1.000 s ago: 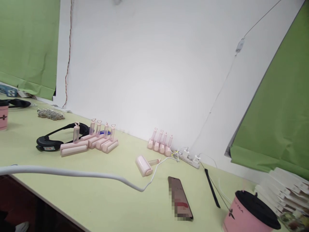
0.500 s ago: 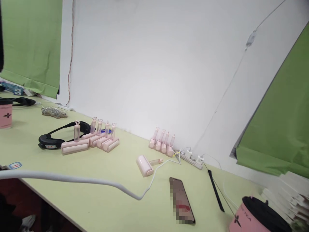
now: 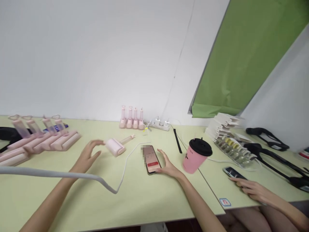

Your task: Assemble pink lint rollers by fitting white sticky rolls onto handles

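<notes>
My left hand [image 3: 87,157] is over the table with fingers apart, holding nothing. Just beyond its fingertips lies a pink lint roller [image 3: 116,147] with a see-through handle, resting on its side. My right hand [image 3: 169,167] is beside a phone [image 3: 152,161] that lies face up. Its thumb touches the phone's lower right edge, and its index finger stretches out next to the phone's right side. Part of the screen is pixelated; a red button shows on it.
Several pink rollers [image 3: 63,141] stand at left, and more [image 3: 135,124] by the wall. A white cable [image 3: 127,167] crosses the foreground. A pink cup [image 3: 193,161] and a power strip [image 3: 159,126] are on the right. Another person's hand [image 3: 256,190] touches a second phone [image 3: 234,173].
The view has turned right and down. Both my hands have come into view, the right one at the phone. A co-worker's hand and phone now show at right.
</notes>
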`<state>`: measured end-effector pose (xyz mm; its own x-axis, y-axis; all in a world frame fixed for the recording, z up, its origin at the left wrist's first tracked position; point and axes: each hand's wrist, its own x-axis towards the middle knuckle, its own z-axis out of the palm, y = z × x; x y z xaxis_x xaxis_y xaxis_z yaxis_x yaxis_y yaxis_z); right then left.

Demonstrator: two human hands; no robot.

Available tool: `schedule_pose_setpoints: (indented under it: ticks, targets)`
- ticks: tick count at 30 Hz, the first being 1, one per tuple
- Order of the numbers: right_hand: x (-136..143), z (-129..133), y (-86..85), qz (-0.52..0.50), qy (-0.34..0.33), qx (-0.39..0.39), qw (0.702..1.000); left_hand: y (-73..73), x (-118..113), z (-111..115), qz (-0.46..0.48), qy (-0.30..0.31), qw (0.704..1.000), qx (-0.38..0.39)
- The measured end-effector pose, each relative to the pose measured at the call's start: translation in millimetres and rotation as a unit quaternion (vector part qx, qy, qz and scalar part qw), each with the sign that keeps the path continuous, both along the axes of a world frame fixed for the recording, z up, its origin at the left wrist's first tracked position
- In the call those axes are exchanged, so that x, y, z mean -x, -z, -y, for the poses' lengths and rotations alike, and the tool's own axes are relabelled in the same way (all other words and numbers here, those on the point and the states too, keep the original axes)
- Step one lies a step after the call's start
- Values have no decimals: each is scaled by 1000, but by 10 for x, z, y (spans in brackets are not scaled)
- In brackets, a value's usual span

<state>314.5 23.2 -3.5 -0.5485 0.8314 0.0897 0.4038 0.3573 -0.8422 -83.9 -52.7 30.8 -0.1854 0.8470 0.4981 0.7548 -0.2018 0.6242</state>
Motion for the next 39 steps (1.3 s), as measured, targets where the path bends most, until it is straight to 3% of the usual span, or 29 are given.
schedule_pose_setpoints:
  ticks: [2,3,6,8,11,16,20,23,26,31,39]
  targets:
    - [10,7,27,20,-4,-4,1000,72,-83,-429,-54,-14,998,-7]
    - [9,13,40,28,-7,-10,1000,147,-109,-627,-70,-60,996,-16]
    - [1,8,69,57,-29,-46,997,459,-94,-1039,7,-139,990,-25]
    - [-1,-12,70,69,-40,-64,995,647,-17,-1156,78,-130,988,-18]
    - [4,-29,44,72,-48,-58,995,780,95,-1198,185,-114,976,0]
    - [45,-21,50,63,-25,-58,996,733,91,-1221,254,-76,962,60]
    - [105,-168,186,-16,110,-43,993,703,68,-1241,257,-69,961,68]
    - [184,-381,287,-86,234,-24,968,720,90,-1246,265,-65,960,65]
    - [281,-556,316,-64,302,-14,951,746,113,-1249,262,-56,961,72]
    - [348,-641,262,-85,245,-40,965,779,127,-1261,248,-49,963,98]
    - [375,-595,190,9,170,-101,980,782,138,-1269,249,-49,961,114]
